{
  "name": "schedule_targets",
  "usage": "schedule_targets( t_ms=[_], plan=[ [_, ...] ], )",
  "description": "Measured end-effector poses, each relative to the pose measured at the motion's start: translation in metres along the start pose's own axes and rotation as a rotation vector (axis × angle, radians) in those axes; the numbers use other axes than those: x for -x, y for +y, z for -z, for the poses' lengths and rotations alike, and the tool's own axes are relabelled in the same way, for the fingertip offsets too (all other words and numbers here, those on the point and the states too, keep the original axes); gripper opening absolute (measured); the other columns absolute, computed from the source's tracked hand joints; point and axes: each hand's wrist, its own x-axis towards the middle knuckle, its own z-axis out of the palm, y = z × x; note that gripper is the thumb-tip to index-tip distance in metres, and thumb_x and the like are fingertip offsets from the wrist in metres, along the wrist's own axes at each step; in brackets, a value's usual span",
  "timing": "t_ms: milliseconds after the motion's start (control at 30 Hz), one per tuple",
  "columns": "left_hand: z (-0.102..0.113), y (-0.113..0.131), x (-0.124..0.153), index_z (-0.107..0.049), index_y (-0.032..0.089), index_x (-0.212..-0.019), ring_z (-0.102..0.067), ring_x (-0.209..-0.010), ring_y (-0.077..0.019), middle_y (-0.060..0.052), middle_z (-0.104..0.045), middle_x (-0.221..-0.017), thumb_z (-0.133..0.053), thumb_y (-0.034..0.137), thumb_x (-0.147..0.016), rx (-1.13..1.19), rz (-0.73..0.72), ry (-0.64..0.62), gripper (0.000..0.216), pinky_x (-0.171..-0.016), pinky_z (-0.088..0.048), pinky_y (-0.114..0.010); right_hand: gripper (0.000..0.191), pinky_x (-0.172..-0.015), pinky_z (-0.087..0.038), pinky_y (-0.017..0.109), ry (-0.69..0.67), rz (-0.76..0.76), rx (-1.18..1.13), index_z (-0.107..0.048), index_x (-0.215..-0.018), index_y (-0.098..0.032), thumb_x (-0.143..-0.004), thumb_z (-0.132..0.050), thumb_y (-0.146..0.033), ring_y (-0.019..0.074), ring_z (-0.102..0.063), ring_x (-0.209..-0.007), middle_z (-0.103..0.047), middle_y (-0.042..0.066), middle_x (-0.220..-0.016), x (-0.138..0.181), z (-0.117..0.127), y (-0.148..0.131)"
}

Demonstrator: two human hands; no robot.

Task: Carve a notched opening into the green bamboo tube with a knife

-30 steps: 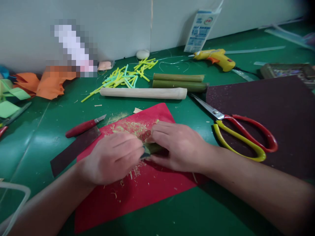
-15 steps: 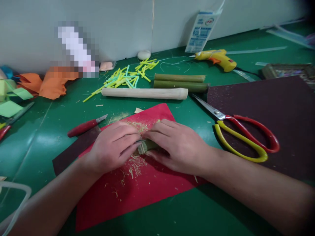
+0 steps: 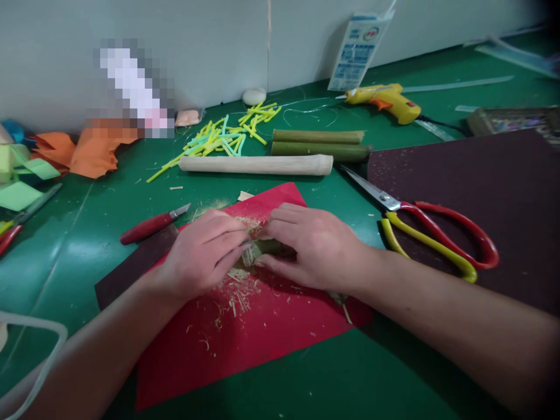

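Landmark: a red sheet (image 3: 271, 338) lies flat on a green worktop (image 3: 79, 245), at the centre of the view.
Right hand (image 3: 315, 245): over the upper middle of the red sheet, fingers closed round a short green stalk piece (image 3: 262, 249) and pressing it down onto the sheet.
Left hand (image 3: 201, 256): on the red sheet's upper left part, fingers curled and pinching a thin blade (image 3: 247, 240); only the tip shows, at the cut end of the stalk piece.
Shavings (image 3: 236, 291): pale slivers scattered on the red sheet, just below both hands.
Red-handled knife (image 3: 151, 224): on the worktop just off the red sheet's upper left edge.
Dark strip (image 3: 126, 274): touching the red sheet's left edge, partly tucked under it.
Pale wooden rod (image 3: 256, 164): lying crosswise beyond the red sheet's far corner.
Two long green stalks (image 3: 319, 144): side by side, just behind the rod.
Scissors (image 3: 429, 230): right of the red sheet, with red and yellow handles resting on a dark sheet (image 3: 481, 198).
Glue gun (image 3: 387, 100): yellow, far beyond the red sheet to the right, near the wall.
Coloured sticks (image 3: 219, 140): a yellow and teal heap beyond the red sheet.
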Motion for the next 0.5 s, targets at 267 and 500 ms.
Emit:
schedule_targets(
  t_ms=[267, 500],
  plan=[
    [0.0010, 0.0054, -0.0005, -0.062, 0.014, -0.090, -0.058, -0.081, -0.0155, -0.006, -0.065, -0.087, -0.054, 0.014, -0.083, 0.041, -0.063, -0.008, 0.010, -0.075, -0.049, -0.031, 0.021, -0.061, -0.034, 0.028, 0.014, 0.016, -0.013, -0.058, -0.079, -0.016, -0.082, -0.054, -0.036, 0.0159, -0.047, -0.073, -0.056, 0.004, -0.077, 0.0015, -0.0014, 0.0012],
    [-0.0009, -0.0033, -0.0050, -0.063, 0.015, -0.091, -0.058, -0.080, -0.0157, -0.006, -0.066, -0.087, -0.054, 0.016, -0.084, -0.013, 0.075, 0.021, 0.011, -0.075, -0.046, -0.031, 0.023, -0.065, -0.038, 0.029, 0.003, 0.041, 0.010, -0.062, -0.081, -0.014, -0.085, -0.050, -0.034, 0.0171, -0.049, -0.075, -0.059, 0.007, -0.079, -0.0014, 0.0000, 0.0011]
  ],
)
